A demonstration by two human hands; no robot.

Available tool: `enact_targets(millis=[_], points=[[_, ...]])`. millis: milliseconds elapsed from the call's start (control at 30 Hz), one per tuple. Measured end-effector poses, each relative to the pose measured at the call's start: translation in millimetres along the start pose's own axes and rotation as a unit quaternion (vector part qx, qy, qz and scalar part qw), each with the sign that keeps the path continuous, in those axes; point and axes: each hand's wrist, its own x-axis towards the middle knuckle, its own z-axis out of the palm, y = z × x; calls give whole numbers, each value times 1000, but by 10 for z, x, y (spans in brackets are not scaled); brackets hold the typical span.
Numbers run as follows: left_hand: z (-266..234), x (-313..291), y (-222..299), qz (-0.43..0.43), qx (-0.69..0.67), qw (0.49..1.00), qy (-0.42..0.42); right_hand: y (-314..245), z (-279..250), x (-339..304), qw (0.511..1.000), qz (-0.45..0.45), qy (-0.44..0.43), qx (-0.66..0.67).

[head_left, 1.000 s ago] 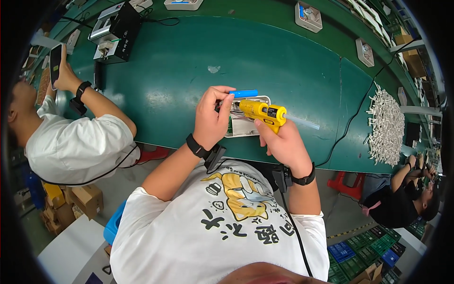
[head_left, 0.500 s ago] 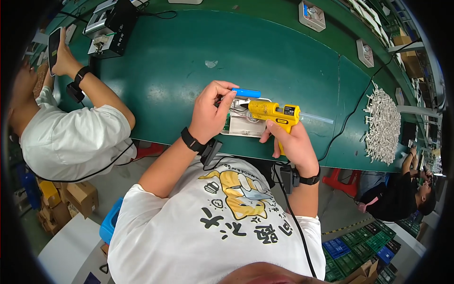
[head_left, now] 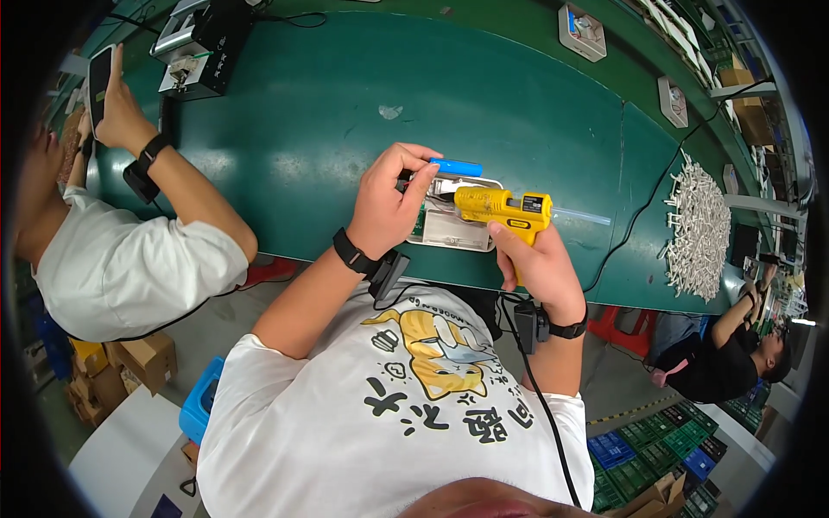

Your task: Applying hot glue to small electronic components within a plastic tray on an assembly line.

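My left hand [head_left: 395,194] pinches a blue cylindrical battery [head_left: 456,167] between thumb and fingers, holding it over the far edge of a small white plastic case [head_left: 458,236]. Inside the case, a green circuit board [head_left: 419,226] shows at the left, beside my palm. Wrapped round the handle of a yellow glue gun [head_left: 501,210] is my right hand [head_left: 537,263]. The gun's dark nozzle points left, over the inside of the case and just below the battery. A clear glue stick [head_left: 580,216] sticks out of its rear.
A large pile of small white parts [head_left: 698,231] lies on the green table [head_left: 319,129] at the right, beyond a black cable. White trays [head_left: 582,33] stand along the far edge. A black machine [head_left: 207,52] is at the far left, near a person holding a phone [head_left: 101,82].
The view has shifted slightly. Both hands keep their holds, with the glue gun's nozzle still over the case. The person at the left has leaned a little.
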Motion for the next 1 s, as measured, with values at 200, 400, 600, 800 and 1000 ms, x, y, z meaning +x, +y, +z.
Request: enact_targets(millis=[200, 400, 600, 800, 1000], points=[[23, 94, 125, 124, 75, 988, 60, 92, -169, -185, 991, -46, 48, 114], [-10, 95, 248, 86, 55, 994, 43, 283, -256, -246, 992, -32, 98, 76], [-56, 99, 238, 54, 57, 997, 17, 215, -85, -244, 989, -13, 144, 43], [-56, 103, 205, 59, 55, 997, 15, 145, -101, -263, 993, -7, 117, 14], [-35, 91, 210, 60, 62, 996, 18, 124, -98, -338, 994, 2, 112, -16]])
